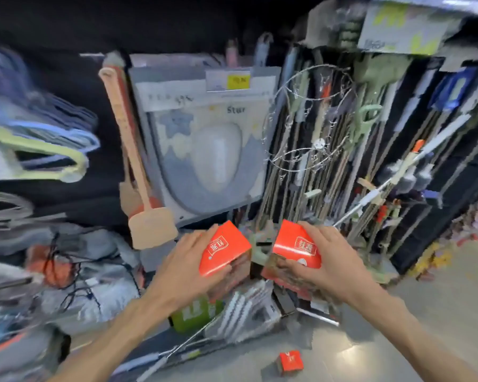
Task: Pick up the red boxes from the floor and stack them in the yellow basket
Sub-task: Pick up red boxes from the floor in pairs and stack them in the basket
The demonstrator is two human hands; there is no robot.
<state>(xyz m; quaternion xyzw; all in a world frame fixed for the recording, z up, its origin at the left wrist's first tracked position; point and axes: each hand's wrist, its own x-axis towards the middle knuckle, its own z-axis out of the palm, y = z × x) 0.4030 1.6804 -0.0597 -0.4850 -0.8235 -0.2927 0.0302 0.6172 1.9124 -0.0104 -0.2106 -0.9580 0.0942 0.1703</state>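
Far left: a rack of hangers, pale green and blue, blurred by motion; beneath it, grey bags and bundles with black cords heaped on the floor. Left of centre: a long-handled tan paddle leaning against a grey packaged toilet-seat cover, its flat head just above the left hand. Right of centre: a wire hoop rack in front of a dense wall of upright mop and broom handles, which fills the background behind both boxes.

Left hand: forearm entering from lower left, palm against the near-left side of the left red box, fingers wrapped over its top edge and thumb beneath, gripping it. This box is held in the air and tilted, one corner pointing up and away; its printed red face looks toward the camera and its long axis runs from lower left to upper right.

Below the hands: a green carton and a striped packet on the floor.

Right hand: forearm entering from lower right, fingers spread over the far-right side of the right red box, thumb across its lower front, gripping it. This box is also aloft, just beside the first but apart from it, tilted with its top corner up.

Lower centre-right: a third red box lying on the grey floor, well apart from the hands.
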